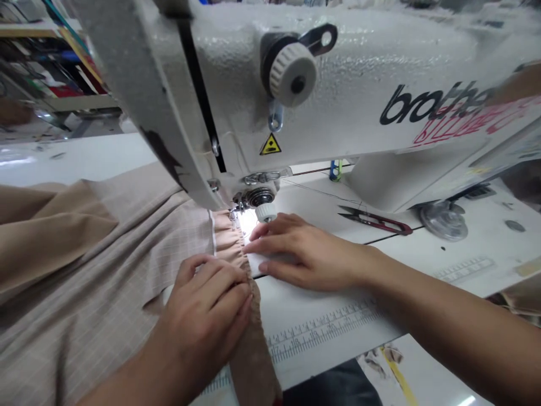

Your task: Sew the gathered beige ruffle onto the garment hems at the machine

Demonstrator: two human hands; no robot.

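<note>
Far left of the presser foot (249, 217), the tan checked cloth (105, 270) spreads in loose folds over the table (346, 293). Its gathered band (230, 239) is the thing under my hands. The band's long axis runs from the foot straight back toward me and off the table's near edge.

My left hand (211, 307) sits on that band, nearer to me than the foot. The fingers are curled with the knuckles up, pressing down, and I cannot tell whether they pinch any cloth beneath. The right hand (304, 254) lies just right of the band, flat and open, holding nothing. Its fingertips point at the foot and come closer to it than the left hand does. Glare hides the needle itself.

Further right of the foot, thread snips (376, 221) lie on the table under the arm of the sewing machine (359, 101).
</note>
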